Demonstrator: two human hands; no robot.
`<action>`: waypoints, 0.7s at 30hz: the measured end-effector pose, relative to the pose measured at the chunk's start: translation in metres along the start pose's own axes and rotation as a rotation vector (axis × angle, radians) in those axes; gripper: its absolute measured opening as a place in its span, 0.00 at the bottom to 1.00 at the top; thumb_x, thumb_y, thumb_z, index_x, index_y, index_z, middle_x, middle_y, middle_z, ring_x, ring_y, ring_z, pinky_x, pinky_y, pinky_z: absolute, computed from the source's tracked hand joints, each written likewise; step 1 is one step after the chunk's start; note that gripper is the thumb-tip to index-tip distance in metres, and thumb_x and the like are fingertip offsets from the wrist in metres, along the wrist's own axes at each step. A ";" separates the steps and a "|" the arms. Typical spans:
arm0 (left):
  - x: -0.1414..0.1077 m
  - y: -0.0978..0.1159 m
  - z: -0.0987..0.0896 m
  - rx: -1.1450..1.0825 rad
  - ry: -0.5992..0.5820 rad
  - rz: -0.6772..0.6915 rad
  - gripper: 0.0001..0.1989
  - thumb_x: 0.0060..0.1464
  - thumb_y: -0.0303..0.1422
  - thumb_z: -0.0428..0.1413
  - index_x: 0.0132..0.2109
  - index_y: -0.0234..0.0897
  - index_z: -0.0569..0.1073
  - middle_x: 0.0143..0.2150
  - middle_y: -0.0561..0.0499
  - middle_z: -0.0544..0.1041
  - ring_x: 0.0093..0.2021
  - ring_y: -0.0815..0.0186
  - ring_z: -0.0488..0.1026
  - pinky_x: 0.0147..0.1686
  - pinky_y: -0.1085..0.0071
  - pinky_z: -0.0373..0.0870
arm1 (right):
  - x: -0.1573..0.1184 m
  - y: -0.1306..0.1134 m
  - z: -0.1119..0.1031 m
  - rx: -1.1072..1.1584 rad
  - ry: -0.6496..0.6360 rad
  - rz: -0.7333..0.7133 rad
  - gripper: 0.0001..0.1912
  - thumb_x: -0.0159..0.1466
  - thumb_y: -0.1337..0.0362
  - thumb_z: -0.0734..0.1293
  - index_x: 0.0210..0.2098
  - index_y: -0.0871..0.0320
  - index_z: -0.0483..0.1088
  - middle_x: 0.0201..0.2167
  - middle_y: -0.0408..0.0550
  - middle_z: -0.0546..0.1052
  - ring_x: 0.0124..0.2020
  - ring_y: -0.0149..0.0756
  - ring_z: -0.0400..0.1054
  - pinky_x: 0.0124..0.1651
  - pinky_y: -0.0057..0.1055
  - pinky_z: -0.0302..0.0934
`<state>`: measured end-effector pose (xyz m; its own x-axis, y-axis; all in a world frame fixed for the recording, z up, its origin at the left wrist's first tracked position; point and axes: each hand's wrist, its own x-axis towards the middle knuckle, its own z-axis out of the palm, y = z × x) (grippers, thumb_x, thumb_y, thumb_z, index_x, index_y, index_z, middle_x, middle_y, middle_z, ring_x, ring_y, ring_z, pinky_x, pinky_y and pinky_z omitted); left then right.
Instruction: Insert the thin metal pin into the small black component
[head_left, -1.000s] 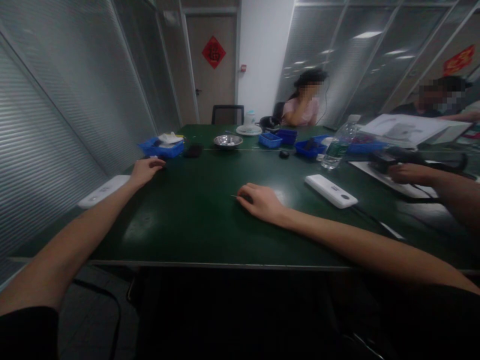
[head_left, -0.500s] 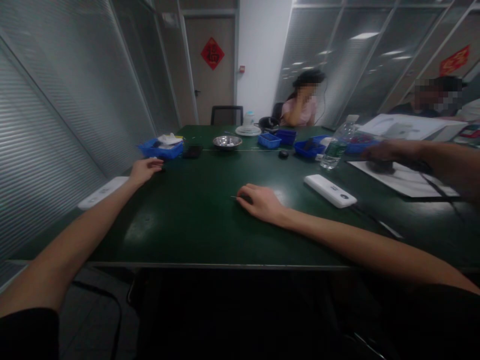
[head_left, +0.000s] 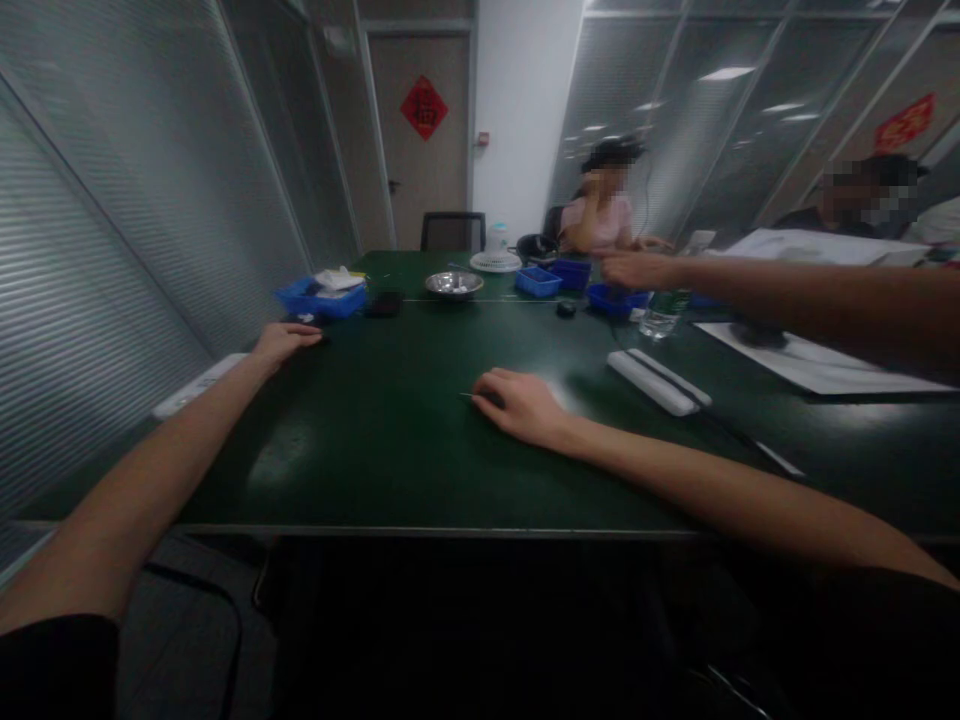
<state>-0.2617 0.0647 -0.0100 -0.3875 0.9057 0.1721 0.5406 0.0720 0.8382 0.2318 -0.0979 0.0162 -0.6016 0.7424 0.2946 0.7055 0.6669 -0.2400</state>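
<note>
Where the right grip (head_left: 521,405) lies, on the middle of the green surface (head_left: 390,440), item one: a thin pale rod (head_left: 466,395), its end projecting leftward past thumb and forefinger. Fingers curled inward, pressed together on the piece; most of it is covered by the hand, and in this dim, soft view its exact kind cannot be told. Handling note, by judgement: a light, even pinch close behind the exposed end, with the wrist propped, should give the steadiest aim; a harder squeeze would probably make so slim a piece roll.

Item two: left grip (head_left: 285,342), farther off to the left, fingers reaching forward and close together; whether they pinch anything cannot be told. Advisable: fingertips low and loose, lest the neighbouring container be nudged.

Just beyond it: one blue tray (head_left: 321,300), crumpled white paper (head_left: 339,279) within. Rightward: one flat dark object (head_left: 385,304); one metal bowl (head_left: 454,290), small pale pieces inside; behind that, one white basket (head_left: 495,264).

Right side: one small black object (head_left: 566,310); one light-blue basket (head_left: 538,283); one clear bottle (head_left: 660,322), partly behind a co-worker's arm (head_left: 810,305); one white device (head_left: 645,383), a black cable (head_left: 664,374) across its top. Best practice, as judged: right forearm kept clear of that cable.
</note>
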 end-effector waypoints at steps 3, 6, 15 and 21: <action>-0.002 0.001 0.001 0.089 0.004 0.052 0.18 0.41 0.37 0.72 0.41 0.35 0.85 0.38 0.46 0.84 0.45 0.53 0.79 0.51 0.63 0.74 | 0.000 0.000 0.000 0.005 -0.006 0.010 0.11 0.74 0.58 0.64 0.49 0.57 0.74 0.44 0.49 0.78 0.35 0.33 0.70 0.35 0.29 0.57; -0.004 0.000 0.002 0.123 -0.011 0.110 0.20 0.42 0.39 0.71 0.44 0.37 0.85 0.40 0.46 0.85 0.45 0.55 0.80 0.50 0.64 0.73 | 0.000 0.000 0.001 0.000 0.003 0.002 0.11 0.73 0.58 0.64 0.48 0.56 0.74 0.44 0.49 0.78 0.35 0.34 0.70 0.35 0.29 0.56; -0.008 -0.001 -0.001 0.347 0.031 0.244 0.17 0.51 0.42 0.66 0.45 0.39 0.86 0.42 0.46 0.85 0.46 0.51 0.80 0.53 0.61 0.71 | -0.001 0.000 0.002 -0.003 0.014 -0.006 0.11 0.73 0.58 0.64 0.48 0.56 0.74 0.43 0.48 0.78 0.35 0.34 0.70 0.35 0.30 0.57; -0.016 0.008 0.001 0.564 -0.005 0.441 0.17 0.56 0.42 0.59 0.44 0.37 0.85 0.45 0.43 0.85 0.46 0.50 0.80 0.54 0.60 0.71 | -0.001 -0.001 -0.001 0.007 -0.009 -0.006 0.12 0.74 0.58 0.64 0.49 0.56 0.74 0.44 0.49 0.78 0.35 0.34 0.70 0.35 0.30 0.58</action>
<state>-0.2508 0.0515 -0.0059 -0.0413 0.9022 0.4294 0.9503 -0.0973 0.2958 0.2317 -0.0993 0.0175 -0.6092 0.7390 0.2879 0.6992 0.6717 -0.2447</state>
